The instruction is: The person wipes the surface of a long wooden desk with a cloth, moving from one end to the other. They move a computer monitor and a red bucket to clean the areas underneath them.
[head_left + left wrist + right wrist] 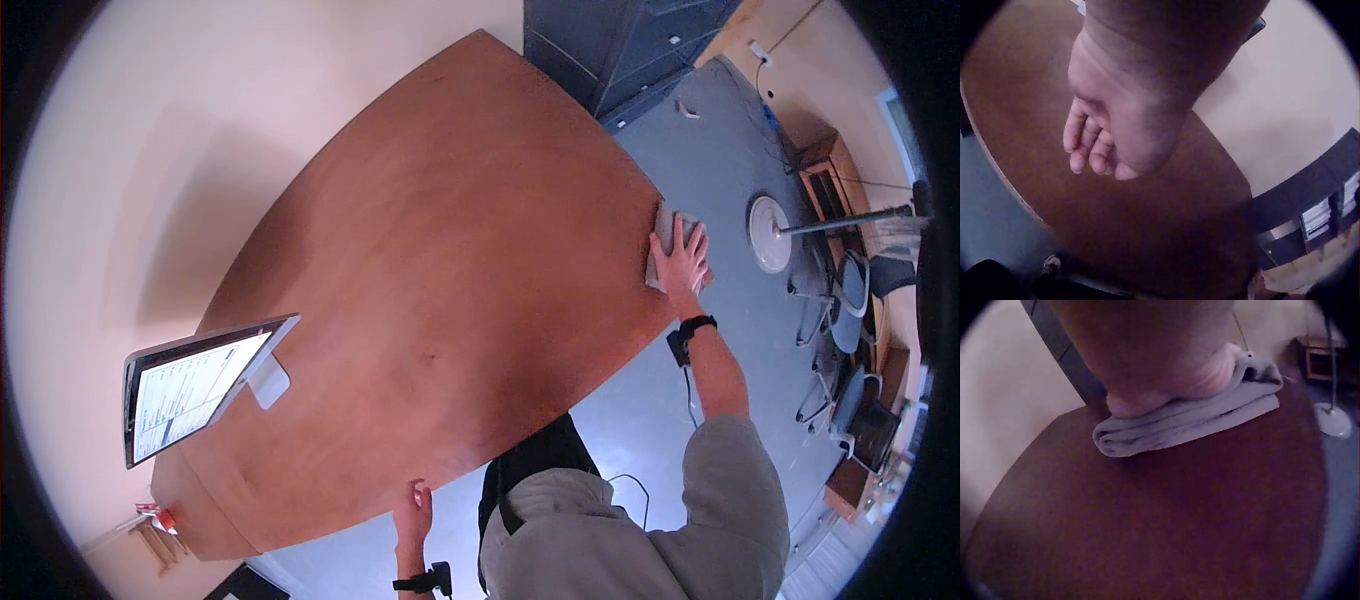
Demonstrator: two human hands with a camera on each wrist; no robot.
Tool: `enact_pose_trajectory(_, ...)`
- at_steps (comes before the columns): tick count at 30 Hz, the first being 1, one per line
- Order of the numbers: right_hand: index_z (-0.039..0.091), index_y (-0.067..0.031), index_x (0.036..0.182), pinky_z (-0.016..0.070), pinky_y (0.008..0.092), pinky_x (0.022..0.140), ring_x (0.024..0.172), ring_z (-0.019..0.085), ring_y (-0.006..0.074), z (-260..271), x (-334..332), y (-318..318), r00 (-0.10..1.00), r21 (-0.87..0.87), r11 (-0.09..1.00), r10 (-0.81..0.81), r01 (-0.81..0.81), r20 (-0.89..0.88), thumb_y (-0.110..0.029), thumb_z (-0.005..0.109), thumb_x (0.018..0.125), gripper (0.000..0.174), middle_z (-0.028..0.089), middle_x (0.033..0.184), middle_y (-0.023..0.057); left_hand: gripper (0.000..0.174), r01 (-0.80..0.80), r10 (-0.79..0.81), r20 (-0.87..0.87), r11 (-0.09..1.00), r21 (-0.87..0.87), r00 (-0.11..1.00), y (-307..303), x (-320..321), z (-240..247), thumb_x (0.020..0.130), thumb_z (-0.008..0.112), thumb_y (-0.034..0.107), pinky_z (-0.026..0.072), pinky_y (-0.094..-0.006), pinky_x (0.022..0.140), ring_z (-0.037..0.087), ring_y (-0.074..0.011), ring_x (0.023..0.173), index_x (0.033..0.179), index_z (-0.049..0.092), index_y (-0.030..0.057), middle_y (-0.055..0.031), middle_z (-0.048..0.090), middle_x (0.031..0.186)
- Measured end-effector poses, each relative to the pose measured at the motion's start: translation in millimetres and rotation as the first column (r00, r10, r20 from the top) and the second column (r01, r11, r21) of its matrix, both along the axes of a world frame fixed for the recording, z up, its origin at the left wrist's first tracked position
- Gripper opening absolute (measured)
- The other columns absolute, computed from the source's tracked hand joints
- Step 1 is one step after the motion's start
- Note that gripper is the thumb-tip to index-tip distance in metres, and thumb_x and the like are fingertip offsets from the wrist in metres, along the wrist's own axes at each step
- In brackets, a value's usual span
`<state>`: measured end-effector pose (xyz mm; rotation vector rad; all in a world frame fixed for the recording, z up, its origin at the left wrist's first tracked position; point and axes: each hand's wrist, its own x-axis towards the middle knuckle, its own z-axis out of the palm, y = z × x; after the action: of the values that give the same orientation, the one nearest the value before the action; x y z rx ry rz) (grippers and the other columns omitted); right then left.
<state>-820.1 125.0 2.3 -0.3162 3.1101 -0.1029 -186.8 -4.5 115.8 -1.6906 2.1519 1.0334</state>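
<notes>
At the right edge of the brown desk (450,220), my right hand (682,262) rests with spread fingers on a folded grey cloth (664,222). Part of that cloth overhangs the desk edge in the head view. From the right wrist, the cloth's stacked layers (1191,430) show under the heel of the hand, while the fingers are hidden. My left hand (412,515) is by the near edge of the desk, holding nothing. Its fingers (1088,140) hang loosely curled above the desktop in the left wrist view.
A lit monitor (205,385) stands on the desk's left part, near the wall. Dark cabinets (610,50) adjoin the far end. Beyond the right edge are a stand with a round white base (768,235) and several chairs. A small red item (163,521) lies at the lower left.
</notes>
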Motion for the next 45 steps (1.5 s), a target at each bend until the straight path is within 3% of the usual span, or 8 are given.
enact_pose_trajectory(11,0.024,-0.0289,0.148,0.0191,0.0669,0.102,0.140,0.012,0.0431,-11.3,-52.4,-248.5,0.985,0.016,0.986,0.166,-0.166,-0.049,-0.068,0.039,0.086,0.075,0.014,0.155,0.0175,0.025,-0.288,0.270,0.159,0.952,0.103,0.950,36.7,24.7,21.5,0.089,0.058,0.024,0.0487,-0.0396,0.062,0.064,-0.0276,0.068,0.109,0.061,0.0090,-0.0119,0.065,0.073)
enact_pose_trajectory(18,0.024,-0.0273,0.149,0.0145,0.0674,0.105,0.142,0.008,0.0428,8.4,66.2,-408.4,0.796,-0.034,0.795,0.605,-0.605,-0.001,-0.064,0.041,0.087,0.074,0.013,0.156,0.0165,0.024,-0.523,0.495,0.237,0.850,0.069,0.836,91.7,53.2,40.1,0.088,0.059,0.022,0.0482,-0.0378,0.061,0.063,-0.0259,0.066,0.108,0.061,0.0085,-0.0112,0.064,0.072)
enact_pose_trajectory(24,0.038,-0.0228,0.143,0.0138,0.0663,0.107,0.142,0.010,0.0430,22.6,254.9,-420.4,0.250,-0.301,0.237,0.968,-0.924,-0.004,-0.051,0.059,0.079,0.073,0.015,0.154,0.0192,0.023,-0.547,0.543,0.196,0.836,-0.041,0.816,101.7,60.5,58.4,0.089,0.059,0.021,0.0477,-0.0356,0.059,0.061,-0.0233,0.063,0.107,0.061,0.0069,-0.0108,0.063,0.069)
enact_pose_trajectory(32,0.043,-0.0204,0.140,0.0213,0.0650,0.106,0.141,0.017,0.0392,16.4,394.6,-229.7,-0.466,-0.382,-0.457,0.882,-0.803,-0.075,-0.052,0.061,0.078,0.072,0.022,0.153,0.0175,0.022,-0.443,0.452,0.134,0.892,-0.091,0.882,80.9,51.1,56.1,0.089,0.060,0.021,0.0477,-0.0348,0.060,0.060,-0.0216,0.064,0.107,0.061,0.0073,-0.0096,0.061,0.068)
enact_pose_trajectory(35,0.045,-0.0224,0.138,0.0199,0.0643,0.106,0.141,0.019,0.0374,13.0,353.9,-179.8,-0.369,-0.452,-0.352,0.928,-0.819,-0.053,-0.051,0.063,0.075,0.071,0.023,0.152,0.0167,0.024,-0.298,0.305,0.154,0.952,-0.066,0.940,64.5,44.0,44.6,0.089,0.058,0.025,0.0490,-0.0410,0.062,0.063,-0.0291,0.068,0.109,0.060,0.0106,-0.0118,0.064,0.071)
enact_pose_trajectory(37,0.046,-0.0233,0.137,0.0196,0.0640,0.106,0.140,0.020,0.0389,27.5,302.5,-164.0,-0.193,-0.433,-0.168,0.981,-0.886,0.016,-0.051,0.063,0.074,0.071,0.025,0.152,0.0168,0.026,-0.217,0.221,0.140,0.975,-0.045,0.965,49.3,33.7,35.2,0.089,0.057,0.026,0.0488,-0.0428,0.062,0.063,-0.0310,0.069,0.111,0.059,0.0117,-0.0119,0.063,0.072)
enact_pose_trajectory(41,0.045,-0.0236,0.138,0.0181,0.0650,0.106,0.139,0.020,0.0424,43.1,190.6,-125.7,0.362,-0.252,0.372,0.928,-0.893,0.088,-0.051,0.062,0.077,0.069,0.025,0.152,0.0166,0.027,-0.128,0.125,0.163,0.992,0.013,0.979,22.2,-0.7,29.8,0.089,0.057,0.028,0.0491,-0.0445,0.064,0.063,-0.0341,0.073,0.112,0.058,0.0124,-0.0132,0.064,0.076)
enact_pose_trajectory(45,0.033,-0.0256,0.145,0.0215,0.0627,0.106,0.141,0.015,0.0403,22.8,97.4,-70.2,0.789,0.033,0.790,0.613,-0.613,-0.032,-0.057,0.054,0.084,0.072,0.022,0.154,0.0149,0.028,-0.098,0.099,-0.002,0.990,-0.103,0.995,14.2,-12.3,28.7,0.089,0.056,0.028,0.0500,-0.0445,0.067,0.064,-0.0353,0.077,0.111,0.058,0.0104,-0.0157,0.065,0.080)
